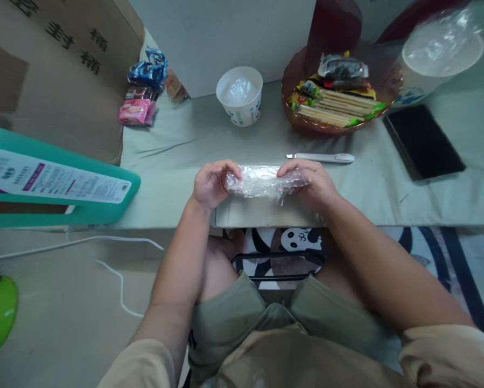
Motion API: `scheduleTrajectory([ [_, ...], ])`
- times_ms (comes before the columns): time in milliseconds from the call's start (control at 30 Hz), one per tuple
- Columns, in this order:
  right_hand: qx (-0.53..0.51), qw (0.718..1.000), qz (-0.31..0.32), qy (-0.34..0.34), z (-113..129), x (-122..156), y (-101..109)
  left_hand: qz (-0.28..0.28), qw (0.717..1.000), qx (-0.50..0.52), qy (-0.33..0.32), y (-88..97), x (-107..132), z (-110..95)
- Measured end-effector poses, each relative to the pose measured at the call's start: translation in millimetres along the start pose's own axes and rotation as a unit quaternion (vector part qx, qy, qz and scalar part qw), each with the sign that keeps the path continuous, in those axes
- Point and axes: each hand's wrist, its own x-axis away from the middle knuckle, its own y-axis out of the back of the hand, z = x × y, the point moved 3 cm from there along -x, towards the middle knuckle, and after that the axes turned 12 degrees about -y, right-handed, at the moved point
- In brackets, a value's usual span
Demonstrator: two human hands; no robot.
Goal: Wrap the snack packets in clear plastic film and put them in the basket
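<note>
Crinkled clear plastic wrap point(258, 181) stretches between my two hands, just above the front part of the table. My left hand point(213, 183) grips its left end, thumb and fingers closed. At the right end my right hand point(312, 185) pinches it, with some of the film bunched against the palm. Whether anything lies inside the wrap I cannot tell. Beyond my right hand a white-handled craft knife point(326, 158) lies on the cloth. Behind the wrap stands a paper cup point(242, 102) with clear plastic in it.
A red bowl point(292, 121) holds wrapped sticks and snack packets. Right of it are a larger paper tub point(417, 70) with plastic film and a black phone point(425, 141). On the left are snack packs point(139, 111), a green jug point(124, 186) and a cardboard box point(84, 102).
</note>
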Motion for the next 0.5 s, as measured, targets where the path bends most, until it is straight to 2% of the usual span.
scheduleTrajectory([
  [100, 0.057, 0.998, -0.012, -0.005, -1, 0, 0, 0.010, 0.995, -0.090, -0.036, 2.7, -7, 8],
  [167, 0.096, 0.994, -0.052, -0.011, -3, 0, -1, -0.020, 0.983, -0.173, -0.066, 3.5, -10, 12],
  [233, 0.079, 0.993, -0.091, -0.013, -5, -1, -4, -0.110, 0.953, -0.257, -0.113, 3.8, -11, 12],
  [300, 0.053, 0.992, -0.110, -0.008, -5, -3, -6, -0.218, 0.895, -0.336, -0.194, -0.4, -7, 4],
  [333, 0.057, 0.992, -0.114, -0.007, -4, -3, -8, -0.245, 0.866, -0.364, -0.239, -5.7, -4, 0],
  [367, 0.072, 0.991, -0.116, -0.006, -3, -3, -9, -0.246, 0.847, -0.381, -0.276, -12.8, -2, -4],
  [400, 0.091, 0.989, -0.119, 0.000, -1, -3, -9, -0.221, 0.844, -0.385, -0.300, -21.0, -1, -5],
  [433, 0.108, 0.986, -0.123, 0.011, 0, -2, -10, -0.183, 0.854, -0.377, -0.307, -29.1, -1, -4],
  [500, 0.123, 0.983, -0.134, 0.038, 3, 0, -10, -0.104, 0.902, -0.319, -0.270, -42.5, -4, 3],
])
